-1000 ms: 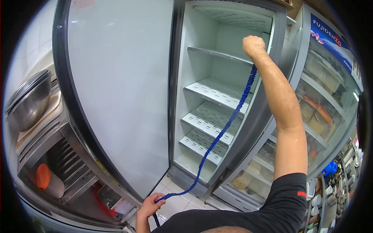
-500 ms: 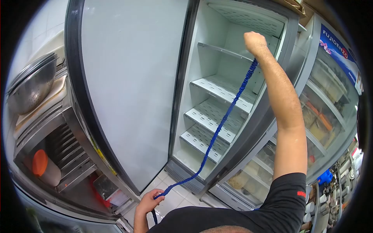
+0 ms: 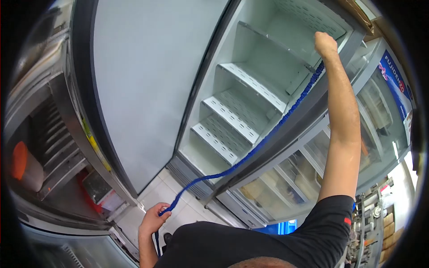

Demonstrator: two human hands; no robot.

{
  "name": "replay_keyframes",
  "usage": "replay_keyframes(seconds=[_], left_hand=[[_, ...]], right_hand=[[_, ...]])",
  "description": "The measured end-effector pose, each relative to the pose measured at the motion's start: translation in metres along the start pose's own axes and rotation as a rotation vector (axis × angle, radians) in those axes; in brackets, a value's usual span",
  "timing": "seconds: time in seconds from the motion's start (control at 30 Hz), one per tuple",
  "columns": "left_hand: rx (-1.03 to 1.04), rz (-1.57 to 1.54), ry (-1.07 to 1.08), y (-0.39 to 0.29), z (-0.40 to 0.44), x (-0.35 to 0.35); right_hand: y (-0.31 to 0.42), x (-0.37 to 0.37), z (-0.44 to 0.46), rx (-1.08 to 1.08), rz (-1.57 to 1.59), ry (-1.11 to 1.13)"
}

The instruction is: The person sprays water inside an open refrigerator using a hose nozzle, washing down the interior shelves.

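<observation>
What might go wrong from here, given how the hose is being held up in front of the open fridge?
The blue hose could snag on the edges of the perforated shelves, since it passes close in front of them. The left hand seems to hold it only lightly with the fingers, so it might slip. The length hanging below that hand could perhaps get underfoot, near the shoe.

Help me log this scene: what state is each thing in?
Left hand: closed on hose
Right hand: closed on hose, raised
Blue expandable hose: crinkled, sagging between hands
White-faced refrigerator door: open
Perforated shelves: mounted in tiers
Fujidenzo glass door: looks shut
</observation>
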State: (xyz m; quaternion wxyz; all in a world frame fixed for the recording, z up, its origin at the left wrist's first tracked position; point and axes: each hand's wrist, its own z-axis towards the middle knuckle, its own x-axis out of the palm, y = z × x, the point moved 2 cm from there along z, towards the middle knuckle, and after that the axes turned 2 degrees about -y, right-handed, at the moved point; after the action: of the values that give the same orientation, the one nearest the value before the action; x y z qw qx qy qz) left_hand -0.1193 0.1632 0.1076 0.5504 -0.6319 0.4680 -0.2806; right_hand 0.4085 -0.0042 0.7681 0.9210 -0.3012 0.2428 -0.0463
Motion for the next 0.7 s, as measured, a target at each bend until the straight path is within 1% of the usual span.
replay_keyframes(seconds=[0.03,0.07,0.1,0.2,0.23,0.33,0.37,0.47,0.57,0.67,0.7], left_hand=[[-0.044,-0.028,0.017,-0.01,-0.004,0.0],[-0.045,-0.035,0.017,-0.005,-0.003,0.001],[-0.044,-0.044,0.013,0.001,-0.002,0.002],[-0.059,-0.063,-0.01,0.015,-0.002,0.004],[-0.066,-0.06,-0.021,0.017,-0.002,0.004],[-0.077,-0.05,-0.043,0.018,-0.003,0.001],[-0.075,-0.057,-0.046,0.019,-0.003,0.001],[-0.064,-0.058,-0.05,0.022,-0.006,0.005],[-0.071,-0.063,-0.031,0.015,-0.01,0.006],[-0.071,-0.052,-0.027,0.008,-0.013,0.007],[-0.071,-0.053,-0.033,0.008,-0.014,0.007]], right_hand=[[-0.002,0.003,-0.001,0.009,-0.022,-0.017],[-0.005,0.004,-0.002,0.018,-0.043,-0.039],[-0.005,0.003,-0.001,0.041,-0.031,-0.002],[-0.012,0.011,0.007,0.113,0.088,-0.053],[-0.015,0.013,0.008,0.105,0.099,-0.054],[-0.016,0.018,0.017,0.153,0.272,-0.021],[-0.016,0.019,0.022,0.155,0.253,0.004],[-0.009,0.022,0.025,0.118,0.367,-0.149],[-0.005,0.016,0.02,0.099,0.369,-0.126],[-0.006,0.011,0.015,0.095,0.112,-0.102],[-0.009,0.01,0.016,0.104,0.065,-0.06]])
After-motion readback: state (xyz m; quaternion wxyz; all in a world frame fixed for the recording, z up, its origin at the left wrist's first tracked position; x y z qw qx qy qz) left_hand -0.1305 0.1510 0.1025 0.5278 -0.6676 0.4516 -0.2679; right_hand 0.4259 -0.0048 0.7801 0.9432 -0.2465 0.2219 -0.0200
